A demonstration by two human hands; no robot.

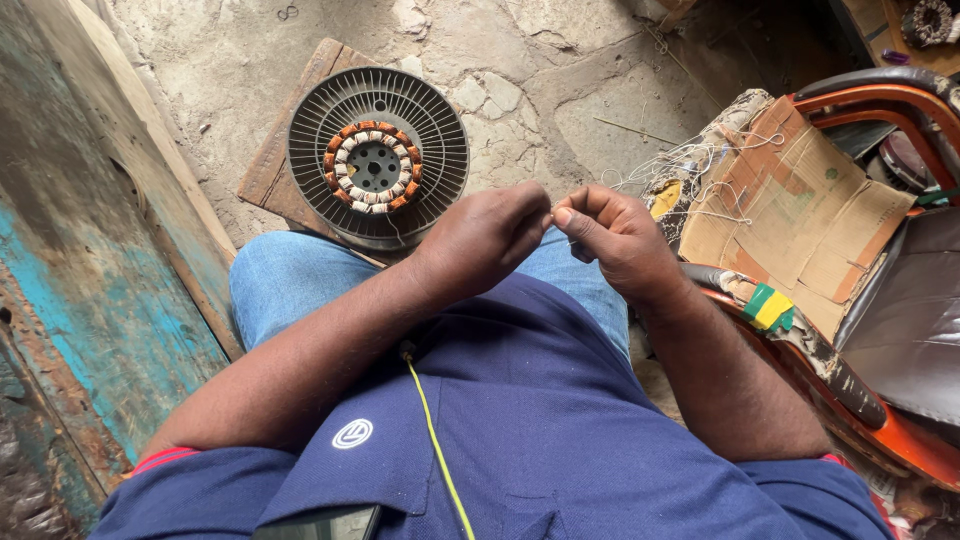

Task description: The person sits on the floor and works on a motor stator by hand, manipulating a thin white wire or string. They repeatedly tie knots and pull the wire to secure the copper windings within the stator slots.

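My left hand [487, 238] and my right hand [612, 237] meet above my knees, fingertips pinched together on a thin pale thread [552, 210] that is barely visible between them. Below the hands lie my blue jeans [290, 280] and dark blue shirt [520, 400]. A round grey fan motor [378, 155] with copper windings in a ring at its centre rests on a wooden board [270, 165] on the cracked floor, just beyond my left hand.
To the right stands a worn orange chair [880, 110] covered with torn cardboard [800, 210] and loose white thread [690, 165]. A weathered blue-painted wooden panel [90, 290] runs along the left. A yellow-green cord [435, 450] hangs down my shirt.
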